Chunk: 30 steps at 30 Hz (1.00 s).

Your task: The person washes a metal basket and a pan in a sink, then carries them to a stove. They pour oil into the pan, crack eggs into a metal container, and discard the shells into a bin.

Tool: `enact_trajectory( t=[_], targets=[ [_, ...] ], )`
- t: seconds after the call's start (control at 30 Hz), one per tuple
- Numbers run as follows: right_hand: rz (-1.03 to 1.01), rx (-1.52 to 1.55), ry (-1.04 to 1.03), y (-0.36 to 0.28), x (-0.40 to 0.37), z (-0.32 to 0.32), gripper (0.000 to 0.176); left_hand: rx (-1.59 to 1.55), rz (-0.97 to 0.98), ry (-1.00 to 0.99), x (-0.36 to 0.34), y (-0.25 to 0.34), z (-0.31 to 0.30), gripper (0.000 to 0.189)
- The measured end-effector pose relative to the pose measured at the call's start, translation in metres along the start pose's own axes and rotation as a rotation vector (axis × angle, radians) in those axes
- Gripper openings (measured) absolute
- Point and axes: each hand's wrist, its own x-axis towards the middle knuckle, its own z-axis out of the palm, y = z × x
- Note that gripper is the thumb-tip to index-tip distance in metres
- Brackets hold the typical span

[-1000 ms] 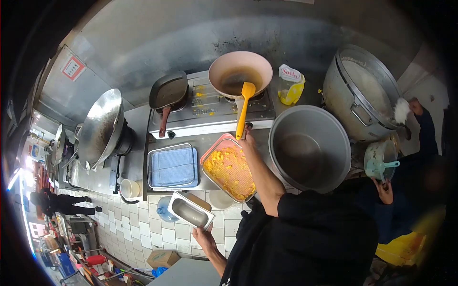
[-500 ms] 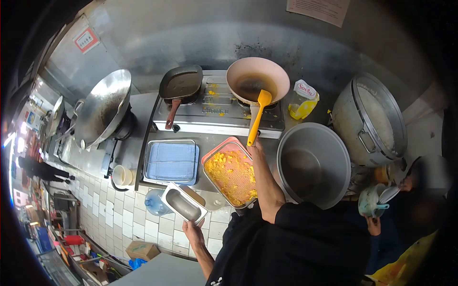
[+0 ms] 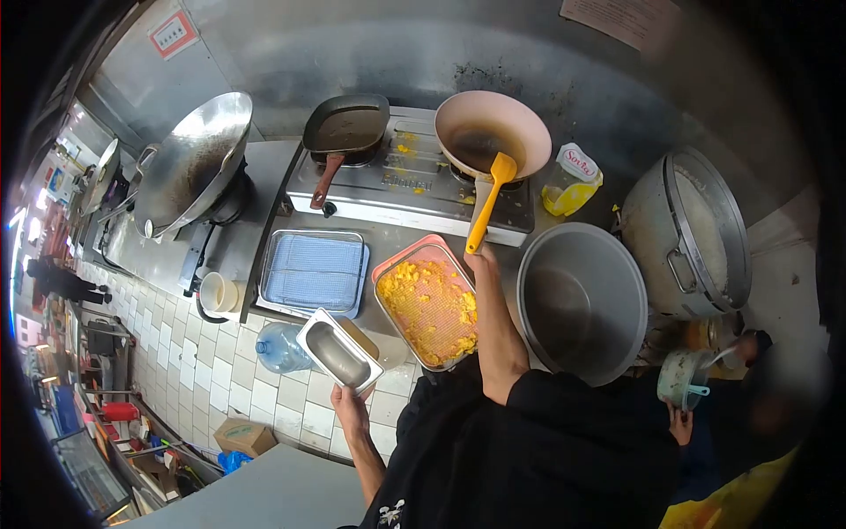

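Held by its near end in my left hand (image 3: 352, 407) is a rectangular metal container (image 3: 341, 354), tilted, its inside showing. My right hand (image 3: 482, 261) is closed around the handle of the pink pan (image 3: 448, 112) and the yellow spatula (image 3: 489, 210). The spatula's head lies near the pan's rim, and brown residue shows inside the pan. Between my arms is a pink tray (image 3: 423, 304) with scattered yellow pieces. To its left sits a blue tray (image 3: 315, 271) with a wire rack.
A dark square pan (image 3: 348, 126) stands on the stove (image 3: 352, 205), and a large wok (image 3: 189, 172) is farther left. On the right are a deep grey pot (image 3: 577, 304), a yellow packet (image 3: 573, 189) and a big rice pot (image 3: 656, 234). Another person's hand (image 3: 679, 425) holds a green container.
The view has shifted, so the stove and pans appear higher. Both of my hands keep their holds, and the pink pan stays at the stove.
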Motion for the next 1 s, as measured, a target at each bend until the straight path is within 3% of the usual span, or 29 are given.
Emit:
enact_trajectory(
  t=[0.37, 0.47, 0.53, 0.6, 0.63, 0.7, 0.77, 0.8, 0.83, 0.87, 0.93, 1.0],
  targets=[
    [0.023, -0.003, -0.044, 0.014, -0.032, 0.002, 0.021, 0.114, -0.008, 0.062, -0.002, 0.019, -0.006, 0.035],
    [-0.053, -0.328, -0.117, 0.023, -0.113, -0.005, 0.021, 0.132, 0.041, -0.03, 0.01, 0.029, 0.007, 0.048],
    [-0.351, -0.864, -0.299, 0.002, -0.225, -0.006, 0.032, 0.166, 0.017, -0.201, 0.023, 0.046, 0.017, 0.047],
    [-0.3, -1.321, -0.614, -0.025, -0.261, -0.056, 0.039, 0.273, 0.025, -0.436, 0.034, 0.069, 0.041, 0.043],
    [-0.094, -1.428, -0.633, -0.041, -0.291, -0.066, 0.037, 0.289, 0.017, -0.509, 0.035, 0.078, 0.06, 0.038],
    [0.01, -1.69, -0.853, -0.078, -0.332, -0.096, 0.037, 0.315, -0.036, -0.71, 0.036, 0.092, 0.098, 0.035],
    [-0.008, -2.063, -0.991, -0.111, -0.347, -0.143, 0.039, 0.311, -0.107, -0.894, 0.027, 0.091, 0.13, 0.032],
    [0.13, -2.169, -0.876, -0.127, -0.351, -0.165, 0.041, 0.322, -0.102, -1.096, 0.05, 0.071, 0.115, 0.026],
    [0.269, -2.263, -0.757, -0.143, -0.353, -0.187, 0.044, 0.372, -0.145, -1.111, 0.044, 0.058, 0.124, 0.028],
    [0.268, -2.126, -0.55, -0.162, -0.356, -0.205, 0.045, 0.418, -0.184, -1.127, 0.03, 0.045, 0.14, 0.031],
    [0.266, -1.809, -0.178, -0.198, -0.368, -0.243, 0.045, 0.375, -0.41, -1.383, -0.02, 0.024, 0.196, 0.044],
    [-0.039, -1.773, -0.183, -0.241, -0.384, -0.287, 0.038, 0.368, -0.587, -1.386, -0.082, -0.006, 0.235, 0.05]
  ],
)
